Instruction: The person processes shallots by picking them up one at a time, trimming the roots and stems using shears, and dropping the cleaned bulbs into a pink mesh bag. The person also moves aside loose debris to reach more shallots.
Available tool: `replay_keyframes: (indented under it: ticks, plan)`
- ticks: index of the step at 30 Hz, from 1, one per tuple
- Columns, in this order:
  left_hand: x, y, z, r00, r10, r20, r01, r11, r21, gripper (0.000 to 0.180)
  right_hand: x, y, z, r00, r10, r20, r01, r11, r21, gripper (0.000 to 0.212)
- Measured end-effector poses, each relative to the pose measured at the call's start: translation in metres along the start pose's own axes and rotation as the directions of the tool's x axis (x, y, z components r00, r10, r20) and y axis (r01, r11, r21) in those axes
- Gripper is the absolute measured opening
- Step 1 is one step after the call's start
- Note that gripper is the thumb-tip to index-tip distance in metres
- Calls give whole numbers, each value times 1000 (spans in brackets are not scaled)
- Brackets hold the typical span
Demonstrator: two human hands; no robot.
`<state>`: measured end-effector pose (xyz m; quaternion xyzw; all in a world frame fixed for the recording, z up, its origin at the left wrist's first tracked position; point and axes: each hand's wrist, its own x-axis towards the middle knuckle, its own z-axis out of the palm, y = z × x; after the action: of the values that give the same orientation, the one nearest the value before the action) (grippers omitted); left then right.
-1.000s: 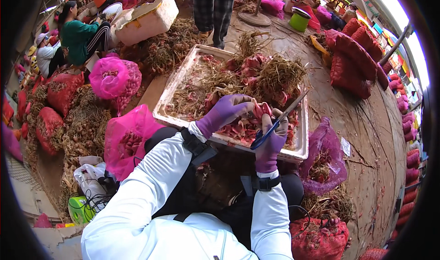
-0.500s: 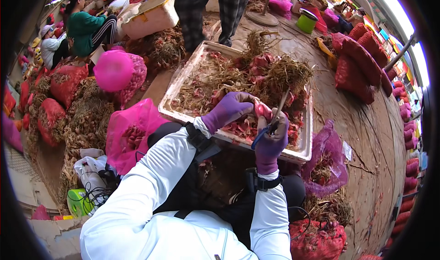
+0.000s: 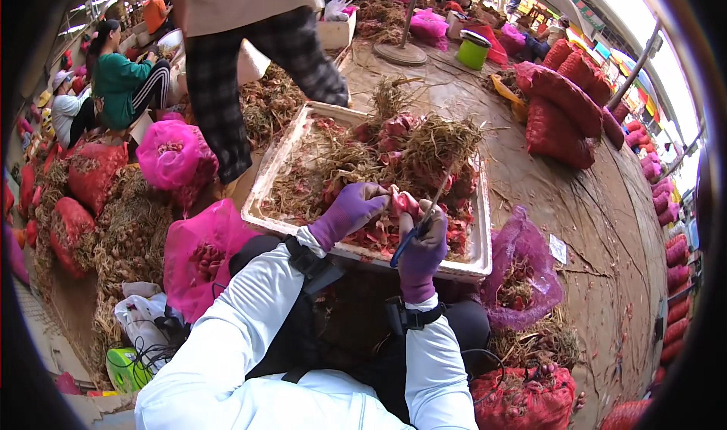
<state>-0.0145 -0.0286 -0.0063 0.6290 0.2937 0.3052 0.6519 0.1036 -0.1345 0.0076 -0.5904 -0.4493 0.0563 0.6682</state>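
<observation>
My left hand [image 3: 350, 212], in a purple glove, pinches a pink-red bulb [image 3: 404, 203] with papery skin, over the near side of a white foam tray [image 3: 463, 269]. In the same kind of glove, my right hand [image 3: 424, 254] is closed around blue-handled scissors [image 3: 402, 247]. The blades point up and away, just right of the bulb; whether they touch it I cannot tell. Inside the tray lie dry stalks, bulbs and loose red skins, with a bundle of straw-coloured stalks [image 3: 443, 143] heaped at the right.
A person in checked trousers [image 3: 216, 81] stands behind the tray's far left. Pink net bags flank me: one with bulbs [image 3: 206, 259] at left, another [image 3: 522, 271] at right. Red sacks [image 3: 560, 131] stand far right; a pole [image 3: 409, 21] with a round base is farther back.
The standing person has stepped left with legs apart. My view has shifted, so the tray and hands appear farther left and lower. Both hands keep their grips.
</observation>
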Motion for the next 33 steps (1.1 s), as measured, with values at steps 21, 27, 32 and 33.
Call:
replay_keyframes:
  ticks: [21, 27, 32, 33]
  plan:
    - [-5, 11, 17, 999, -1, -34, 5, 992, 126, 21, 13, 24, -6, 799, 494, 342, -584, 504, 637, 24]
    - [4, 7, 0, 954, 264, -140, -175, 873, 455, 24, 28, 16, -19, 803, 474, 361, -573, 449, 686, 31]
    - [1, 14, 10, 990, 127, 53, -133, 984, 121, 28, 24, 40, -21, 786, 520, 335, -580, 432, 690, 30]
    - [-4, 26, 12, 996, 39, 85, -60, 964, 261, 23, 23, 36, -16, 781, 516, 352, -596, 446, 668, 29]
